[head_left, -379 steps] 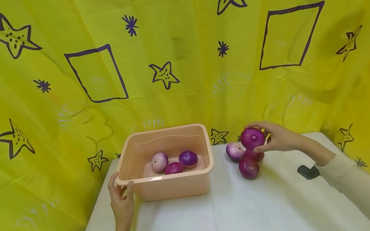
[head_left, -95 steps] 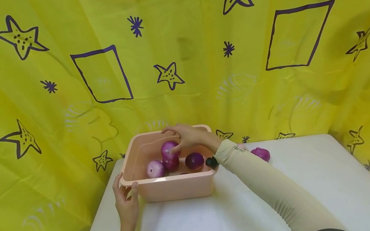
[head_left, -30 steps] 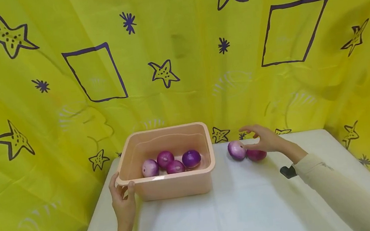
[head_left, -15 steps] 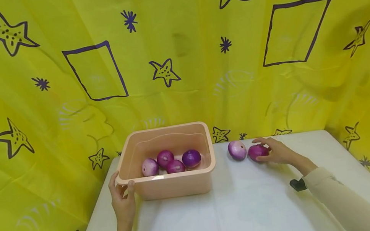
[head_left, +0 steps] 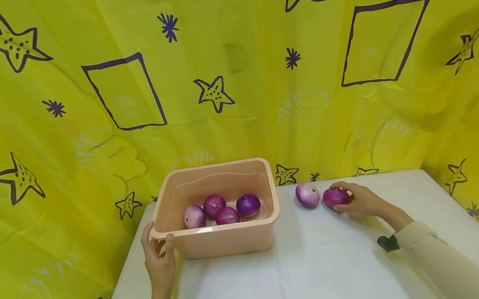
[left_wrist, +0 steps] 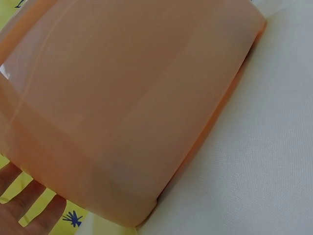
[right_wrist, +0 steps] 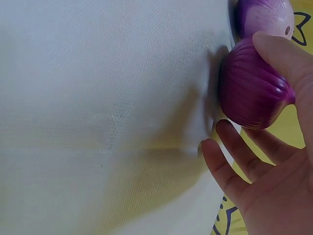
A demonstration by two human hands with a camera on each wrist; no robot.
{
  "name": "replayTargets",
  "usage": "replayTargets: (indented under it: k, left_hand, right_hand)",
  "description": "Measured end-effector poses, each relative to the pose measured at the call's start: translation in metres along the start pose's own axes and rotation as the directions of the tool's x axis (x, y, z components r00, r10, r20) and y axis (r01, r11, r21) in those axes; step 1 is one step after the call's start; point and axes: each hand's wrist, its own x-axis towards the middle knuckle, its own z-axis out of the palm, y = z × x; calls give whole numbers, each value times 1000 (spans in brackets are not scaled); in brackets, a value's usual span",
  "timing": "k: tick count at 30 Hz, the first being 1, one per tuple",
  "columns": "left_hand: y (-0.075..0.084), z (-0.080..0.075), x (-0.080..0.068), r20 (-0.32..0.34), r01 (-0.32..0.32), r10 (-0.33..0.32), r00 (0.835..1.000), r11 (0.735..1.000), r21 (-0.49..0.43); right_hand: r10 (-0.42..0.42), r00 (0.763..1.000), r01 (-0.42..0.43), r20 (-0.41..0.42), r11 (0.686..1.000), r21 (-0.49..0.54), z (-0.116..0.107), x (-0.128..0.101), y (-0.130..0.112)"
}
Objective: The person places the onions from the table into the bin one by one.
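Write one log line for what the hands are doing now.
left hand: holds tub corner | right hand: grips onion on table

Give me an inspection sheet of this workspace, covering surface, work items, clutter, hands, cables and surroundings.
Surface: white table, covered in white cloth.
Work items: peach plastic tub holding four red onions; dark red onion and pale onion on the table to its right.
Clutter: nothing seen.
Hands: left hand grips the tub's near left corner; right hand grips the dark red onion, which rests on the table.
Cables: nothing seen; a black wrist mount on each forearm.
Surroundings: yellow backdrop printed with purple stars and squares.
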Motion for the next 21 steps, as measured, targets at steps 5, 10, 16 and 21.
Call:
replayTargets:
  k: [5, 10, 16, 21]
  left_hand:
    - [2, 0, -1, 1, 0, 0, 1000, 1000, 9]
    - [3, 0, 0, 1, -6, 6, 1000, 1000, 4]
    - [2, 0, -1, -1, -4, 4, 1000, 1000, 4]
    - [3, -1, -2, -3, 1, -1, 1000, 1000, 5]
  right_hand:
    - [4, 1000, -4, -2, 1000, -3, 1, 1, 2]
    - [17, 1000, -17, 11, 1000, 5, -1, 3, 2]
    - [12, 999, -13, 50, 1000, 16, -11, 5, -7]
    - [-83, 996, 83, 24, 996, 28, -26, 10, -20]
